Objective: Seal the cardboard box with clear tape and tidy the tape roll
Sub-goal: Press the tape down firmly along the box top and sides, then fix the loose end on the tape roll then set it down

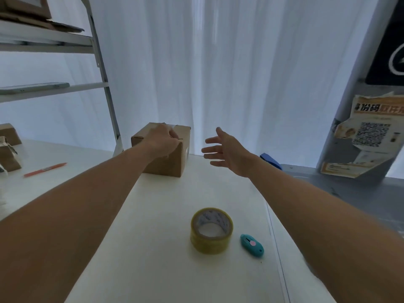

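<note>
Left hand (pixel 162 138) gripping box (pixel 168 166), right hand (pixel 227 149) spread just beside

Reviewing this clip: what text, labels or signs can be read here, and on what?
"份码", black, then cut-off orange characters: poster; its QR code and small print unreadable.
Tape roll core: blue print, blurred.
Orange pen: dark marking, too small.
Cardboard box: pale patch, nothing legible.
Black sign: partial white logo, no words.

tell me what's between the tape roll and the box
Nothing: the head view shows only bare table between the tape roll and the box.
</note>
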{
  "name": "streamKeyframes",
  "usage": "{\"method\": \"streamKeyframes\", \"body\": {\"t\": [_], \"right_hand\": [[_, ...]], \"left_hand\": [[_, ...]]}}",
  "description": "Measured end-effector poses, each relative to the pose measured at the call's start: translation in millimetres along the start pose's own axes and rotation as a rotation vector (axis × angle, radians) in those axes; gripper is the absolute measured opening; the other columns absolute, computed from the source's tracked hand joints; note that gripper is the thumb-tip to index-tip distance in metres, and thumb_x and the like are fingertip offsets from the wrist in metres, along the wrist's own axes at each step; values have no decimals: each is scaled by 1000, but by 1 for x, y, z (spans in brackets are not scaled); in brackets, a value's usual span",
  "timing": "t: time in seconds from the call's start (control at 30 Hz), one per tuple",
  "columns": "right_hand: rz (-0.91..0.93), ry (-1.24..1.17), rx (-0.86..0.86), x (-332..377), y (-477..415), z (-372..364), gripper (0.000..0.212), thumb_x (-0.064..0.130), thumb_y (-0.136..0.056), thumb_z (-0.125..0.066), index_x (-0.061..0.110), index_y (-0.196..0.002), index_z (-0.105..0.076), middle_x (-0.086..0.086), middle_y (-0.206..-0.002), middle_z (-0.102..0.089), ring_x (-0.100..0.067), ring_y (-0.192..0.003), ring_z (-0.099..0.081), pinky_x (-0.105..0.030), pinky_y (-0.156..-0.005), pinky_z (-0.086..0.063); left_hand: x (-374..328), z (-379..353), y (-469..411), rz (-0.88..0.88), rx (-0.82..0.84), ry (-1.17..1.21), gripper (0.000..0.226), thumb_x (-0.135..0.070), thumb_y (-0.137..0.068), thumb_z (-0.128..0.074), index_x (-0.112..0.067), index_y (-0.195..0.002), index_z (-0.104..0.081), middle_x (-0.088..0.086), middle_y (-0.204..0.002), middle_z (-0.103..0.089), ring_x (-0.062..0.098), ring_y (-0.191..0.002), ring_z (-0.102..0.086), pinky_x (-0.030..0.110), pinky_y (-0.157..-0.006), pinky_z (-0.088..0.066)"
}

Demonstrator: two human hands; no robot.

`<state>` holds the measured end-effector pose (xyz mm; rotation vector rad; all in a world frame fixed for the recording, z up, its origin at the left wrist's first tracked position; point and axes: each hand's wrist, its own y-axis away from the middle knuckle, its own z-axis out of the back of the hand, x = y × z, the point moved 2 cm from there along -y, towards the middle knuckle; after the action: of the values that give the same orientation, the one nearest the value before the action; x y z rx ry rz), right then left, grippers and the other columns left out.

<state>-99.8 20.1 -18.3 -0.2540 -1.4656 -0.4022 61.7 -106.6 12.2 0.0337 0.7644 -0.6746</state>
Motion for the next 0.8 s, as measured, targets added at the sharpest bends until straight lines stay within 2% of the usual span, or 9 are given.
{"method": "streamKeyframes", "body": {"t": [0.13,0.23,0.33,0.4,0.53,0.6,0.7,0.8], "right_hand": [[1,42,-5,-7,37,23,56,57,-98,-34,13,-124,-58,-13,-116,-70,-30,-106,-68,-43,-97,-52],[6,200,-14,-19,62,31,41,41,-99,-49,9,-123,-58,-12,-110,-72,-28,-98,-72,-40,-90,-57],[20,454,36,-35,85,34,28,27,-96,-58,10,-119,-60,-10,-105,-73,-22,-87,-74,-32,-76,-60],[26,659,73,-48,96,35,25,24,-94,-61,10,-115,-63,-8,-98,-72,-18,-78,-71,-26,-68,-56],[77,1090,126,-67,108,31,22,26,-93,-62,12,-108,-70,-2,-107,-70,-11,-86,-62,-18,-71,-46],[94,1150,134,-73,112,31,21,24,-94,-59,14,-110,-68,-2,-109,-68,-11,-84,-60,-19,-72,-48],[80,1121,134,-77,117,36,19,19,-95,-58,13,-111,-66,0,-98,-65,-12,-79,-65,-21,-68,-54],[69,1105,142,-82,121,42,17,17,-95,-57,11,-110,-65,0,-92,-64,-8,-69,-63,-14,-58,-47]], "left_hand": [[-32,-17,31,-75,88,0,19,-11,-93,-52,-11,-106,-66,9,-97,-68,21,-84,-68,36,-76,-62],[-44,-37,54,-150,210,-41,22,-13,-96,-54,-8,-114,-64,10,-103,-69,19,-89,-67,28,-73,-57],[-47,-60,80,-233,449,-222,31,-23,-96,-58,-13,-125,-61,8,-125,-63,21,-110,-60,33,-94,-50],[-44,-76,94,-241,607,-361,43,-31,-95,-61,-19,-135,-55,5,-141,-52,22,-127,-51,38,-106,-43],[-37,-101,111,-192,728,-443,70,-47,-87,-67,-33,-147,-36,2,-152,-36,27,-135,-42,43,-108,-43],[-37,-110,116,-170,758,-477,77,-50,-85,-68,-38,-149,-29,2,-153,-34,30,-136,-40,46,-106,-45],[-35,-121,121,-191,784,-578,85,-51,-80,-72,-40,-150,-25,2,-155,-31,32,-139,-35,50,-109,-42],[-28,-128,122,-197,780,-598,85,-46,-77,-77,-41,-147,-30,1,-150,-35,31,-135,-36,51,-108,-43]]}}
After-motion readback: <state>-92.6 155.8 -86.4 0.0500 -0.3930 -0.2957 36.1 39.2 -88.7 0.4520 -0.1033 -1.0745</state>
